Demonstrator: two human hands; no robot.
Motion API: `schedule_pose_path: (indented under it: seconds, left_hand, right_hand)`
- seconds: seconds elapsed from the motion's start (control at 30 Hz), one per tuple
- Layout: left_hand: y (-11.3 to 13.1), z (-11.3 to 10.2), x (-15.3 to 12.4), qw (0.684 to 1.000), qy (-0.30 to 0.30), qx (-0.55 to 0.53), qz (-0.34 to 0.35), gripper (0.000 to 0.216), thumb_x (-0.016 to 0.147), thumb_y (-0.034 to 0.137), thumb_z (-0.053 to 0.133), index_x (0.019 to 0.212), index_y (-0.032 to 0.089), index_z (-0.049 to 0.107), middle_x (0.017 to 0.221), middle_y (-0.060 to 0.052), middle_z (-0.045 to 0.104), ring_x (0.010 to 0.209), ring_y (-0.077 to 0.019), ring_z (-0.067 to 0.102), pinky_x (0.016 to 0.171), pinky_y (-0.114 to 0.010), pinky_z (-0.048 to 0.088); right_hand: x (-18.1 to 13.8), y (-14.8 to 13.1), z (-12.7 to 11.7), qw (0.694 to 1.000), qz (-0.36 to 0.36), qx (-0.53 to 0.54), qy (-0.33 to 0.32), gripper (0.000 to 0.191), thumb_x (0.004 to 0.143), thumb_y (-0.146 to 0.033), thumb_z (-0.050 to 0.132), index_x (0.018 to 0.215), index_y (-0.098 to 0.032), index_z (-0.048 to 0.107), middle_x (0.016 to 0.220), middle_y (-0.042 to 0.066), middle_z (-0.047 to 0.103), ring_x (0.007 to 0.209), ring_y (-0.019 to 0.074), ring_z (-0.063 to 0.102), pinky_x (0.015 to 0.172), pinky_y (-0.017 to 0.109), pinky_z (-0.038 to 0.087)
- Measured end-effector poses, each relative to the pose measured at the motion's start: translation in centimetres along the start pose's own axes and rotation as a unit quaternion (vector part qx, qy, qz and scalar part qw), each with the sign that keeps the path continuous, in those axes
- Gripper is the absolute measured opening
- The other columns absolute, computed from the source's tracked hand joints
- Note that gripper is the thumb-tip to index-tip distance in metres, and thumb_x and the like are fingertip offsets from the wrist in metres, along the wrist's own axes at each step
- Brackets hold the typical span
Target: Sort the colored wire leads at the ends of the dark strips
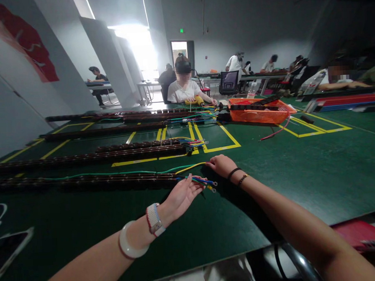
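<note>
My right hand (222,166) is closed on the end of a yellow wire (190,168); a long green wire (114,174) runs along the harness toward the same hand. My left hand (180,196) has its fingers stretched out and thumb apart, palm against a bunch of blue, green and yellow wires (205,181). Those wires end in metal ring terminals (214,184) just past the fingertips. They come out of a long black-sleeved wire harness (120,181) lying across the table to the left. Whether the left fingers touch every wire is hard to tell.
More black harnesses (144,149) lie farther back on the green table (302,172), over yellow tape outlines. An orange basket (258,116) holds dark parts. Across the table sits a co-worker (184,88) with a yellow tool. A phone (11,250) lies at the left edge.
</note>
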State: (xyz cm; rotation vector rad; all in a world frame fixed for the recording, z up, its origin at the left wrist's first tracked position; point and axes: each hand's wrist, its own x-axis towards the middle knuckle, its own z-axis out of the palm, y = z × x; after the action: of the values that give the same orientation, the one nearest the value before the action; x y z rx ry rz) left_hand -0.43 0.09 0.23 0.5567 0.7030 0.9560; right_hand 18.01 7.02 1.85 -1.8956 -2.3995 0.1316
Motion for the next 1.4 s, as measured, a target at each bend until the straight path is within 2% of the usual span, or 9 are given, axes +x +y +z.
schedule_pose_path:
  seconds: [0.3, 0.4, 0.53, 0.63, 0.73, 0.8, 1.1, 1.3, 1.4]
  left_hand:
    - [0.0, 0.0, -0.1, 1.0, 0.003, -0.007, -0.006, 0.014, 0.089, 0.019, 0.047, 0.09, 0.01, 0.057, 0.099, -0.014, 0.065, 0.102, -0.0232, 0.06, 0.099, -0.041, 0.041]
    - [0.1, 0.0, -0.1, 1.0, 0.002, -0.007, -0.007, 0.016, 0.089, 0.02, 0.046, 0.091, 0.009, 0.057, 0.099, -0.015, 0.065, 0.102, -0.0235, 0.06, 0.098, -0.041, 0.041]
    - [0.1, 0.0, -0.2, 1.0, 0.0, -0.014, -0.008, 0.017, 0.089, 0.02, 0.046, 0.091, 0.009, 0.058, 0.098, -0.014, 0.066, 0.1, -0.0223, 0.061, 0.098, -0.04, 0.041]
    - [0.1, 0.2, -0.3, 1.0, -0.005, -0.008, -0.001, 0.017, 0.089, 0.018, 0.046, 0.089, 0.009, 0.059, 0.096, -0.013, 0.066, 0.096, -0.0207, 0.062, 0.098, -0.04, 0.041]
    - [0.2, 0.5, -0.4, 1.0, -0.002, -0.009, -0.004, 0.018, 0.09, 0.019, 0.045, 0.087, 0.009, 0.06, 0.095, -0.013, 0.067, 0.095, -0.0199, 0.062, 0.098, -0.039, 0.041]
    - [0.2, 0.6, -0.4, 1.0, 0.001, -0.015, -0.007, 0.019, 0.09, 0.019, 0.044, 0.088, 0.009, 0.06, 0.096, -0.013, 0.066, 0.096, -0.0197, 0.062, 0.098, -0.039, 0.041]
    - [0.2, 0.5, -0.3, 1.0, -0.018, -0.019, -0.008, 0.022, 0.091, 0.02, 0.042, 0.094, 0.007, 0.06, 0.113, -0.017, 0.062, 0.107, -0.022, 0.058, 0.102, -0.039, 0.038]
    - [0.0, 0.2, -0.1, 0.999, -0.034, -0.012, 0.005, 0.023, 0.09, 0.021, 0.044, 0.096, 0.006, 0.061, 0.114, -0.018, 0.061, 0.11, -0.0228, 0.056, 0.102, -0.039, 0.038]
    - [-0.2, 0.1, 0.0, 1.0, -0.023, -0.01, 0.011, 0.022, 0.09, 0.021, 0.045, 0.094, 0.007, 0.061, 0.111, -0.018, 0.062, 0.108, -0.0222, 0.057, 0.102, -0.038, 0.038]
  right_hand:
    - [-0.9, 1.7, -0.7, 0.997, -0.035, -0.006, -0.071, 0.053, 0.083, -0.062, 0.04, 0.072, -0.019, 0.07, 0.07, 0.008, 0.066, 0.06, 0.0146, 0.057, 0.052, 0.023, 0.03]
    - [-1.1, 1.7, -1.2, 0.997, -0.042, 0.007, -0.059, 0.061, 0.08, -0.068, 0.039, 0.065, -0.017, 0.068, 0.062, 0.007, 0.063, 0.054, 0.013, 0.052, 0.05, 0.024, 0.028]
    - [-1.8, 1.2, -2.6, 0.989, -0.068, 0.12, -0.054, 0.064, 0.081, -0.068, 0.038, 0.061, -0.013, 0.064, 0.054, 0.004, 0.059, 0.046, 0.0089, 0.046, 0.046, 0.022, 0.028]
    - [-2.8, 1.1, -3.9, 0.937, -0.108, 0.25, -0.219, 0.063, 0.077, -0.069, 0.042, 0.072, -0.011, 0.066, 0.052, 0.001, 0.057, 0.041, 0.0072, 0.047, 0.042, 0.019, 0.033]
    - [-3.7, 1.5, -4.7, 0.841, -0.128, 0.314, -0.422, 0.059, 0.072, -0.066, 0.054, 0.09, -0.01, 0.065, 0.06, 0.001, 0.062, 0.045, 0.0087, 0.055, 0.041, 0.018, 0.039]
    - [-4.0, 1.8, -5.0, 0.803, -0.127, 0.328, -0.48, 0.059, 0.069, -0.061, 0.061, 0.101, -0.011, 0.063, 0.067, 0.001, 0.065, 0.049, 0.0095, 0.059, 0.042, 0.018, 0.043]
    - [-4.2, 2.3, -5.2, 0.831, -0.085, 0.317, -0.45, 0.069, 0.069, -0.064, 0.058, 0.113, -0.011, 0.055, 0.065, 0.001, 0.065, 0.044, 0.011, 0.06, 0.039, 0.019, 0.046]
    - [-4.5, 1.0, -4.6, 0.801, -0.094, 0.309, -0.504, 0.061, 0.079, -0.068, 0.041, 0.103, -0.013, 0.048, 0.064, 0.001, 0.065, 0.047, 0.0131, 0.062, 0.039, 0.018, 0.045]
    - [-4.6, 0.0, -4.1, 0.8, -0.096, 0.306, -0.508, 0.055, 0.079, -0.066, 0.044, 0.1, -0.015, 0.047, 0.058, -0.001, 0.062, 0.045, 0.0139, 0.061, 0.038, 0.02, 0.045]
